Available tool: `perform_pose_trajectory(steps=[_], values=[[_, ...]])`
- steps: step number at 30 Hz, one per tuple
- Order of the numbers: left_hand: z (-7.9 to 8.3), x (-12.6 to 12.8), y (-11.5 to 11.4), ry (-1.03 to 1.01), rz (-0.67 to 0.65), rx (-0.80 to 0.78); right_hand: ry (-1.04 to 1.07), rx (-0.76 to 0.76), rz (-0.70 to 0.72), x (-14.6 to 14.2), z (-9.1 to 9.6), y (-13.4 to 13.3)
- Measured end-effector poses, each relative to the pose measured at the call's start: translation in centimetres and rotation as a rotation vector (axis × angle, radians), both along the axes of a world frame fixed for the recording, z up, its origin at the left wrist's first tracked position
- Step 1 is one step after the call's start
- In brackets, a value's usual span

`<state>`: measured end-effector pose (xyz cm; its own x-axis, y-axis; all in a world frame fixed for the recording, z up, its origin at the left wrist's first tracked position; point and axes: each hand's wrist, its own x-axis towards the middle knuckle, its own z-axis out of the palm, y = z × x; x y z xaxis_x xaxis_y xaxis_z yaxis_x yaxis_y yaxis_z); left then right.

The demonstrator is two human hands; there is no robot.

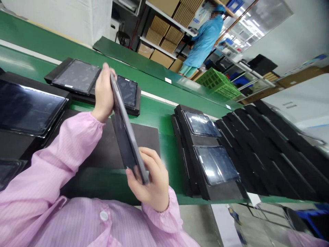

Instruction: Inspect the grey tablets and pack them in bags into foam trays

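A tablet (126, 128) is held up on edge between my two hands, its thin grey side turned toward me and its dark face seen at a slant. My left hand (104, 94) grips the upper end. My right hand (151, 176) is closed round the lower end, thumb on the dark face and fingers behind. Beneath the tablet lies a flat black foam board (146, 137) on the green bench. Behind my left hand, two wrapped tablets rest in black trays: a left one (77, 76) and a right one (127, 91), partly covered by the hand.
More tablets (28, 106) sit in black trays at the left. On the right, a stack of trays carries two wrapped tablets (217, 164), beside long rows of black trays (272, 147). A person in blue (205, 41) stands beyond the bench (164, 99), near shelves of cartons and a green crate (218, 84).
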<state>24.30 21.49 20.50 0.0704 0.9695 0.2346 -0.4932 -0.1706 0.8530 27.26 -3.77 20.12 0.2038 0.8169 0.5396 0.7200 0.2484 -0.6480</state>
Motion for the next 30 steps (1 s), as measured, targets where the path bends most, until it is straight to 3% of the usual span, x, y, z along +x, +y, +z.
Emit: perform_pose_trajectory(steps=[3,6,9,13,18,30], values=[[1.2,-0.7,1.7,-0.010,0.060,0.378,0.023,-0.130,0.068,0.6,-1.2,0.9],[0.3,-1.0,2.5,0.086,-0.012,0.505,0.193,-0.347,0.210,1.3,-2.5,2.7],[-0.9,-1.0,2.5,0.205,-0.058,0.506,0.402,-0.435,0.210,1.8,-2.9,4.7],[-1.5,-1.1,1.5,0.257,-0.006,0.556,0.570,-0.366,0.050,2.1,-2.2,7.0],[-2.2,-0.7,0.3,0.215,-0.032,0.525,0.732,-0.403,0.079,3.0,-1.8,8.5],[-3.3,-0.1,1.7,0.131,-0.138,0.584,0.760,-0.380,0.124,3.2,-2.0,8.5]])
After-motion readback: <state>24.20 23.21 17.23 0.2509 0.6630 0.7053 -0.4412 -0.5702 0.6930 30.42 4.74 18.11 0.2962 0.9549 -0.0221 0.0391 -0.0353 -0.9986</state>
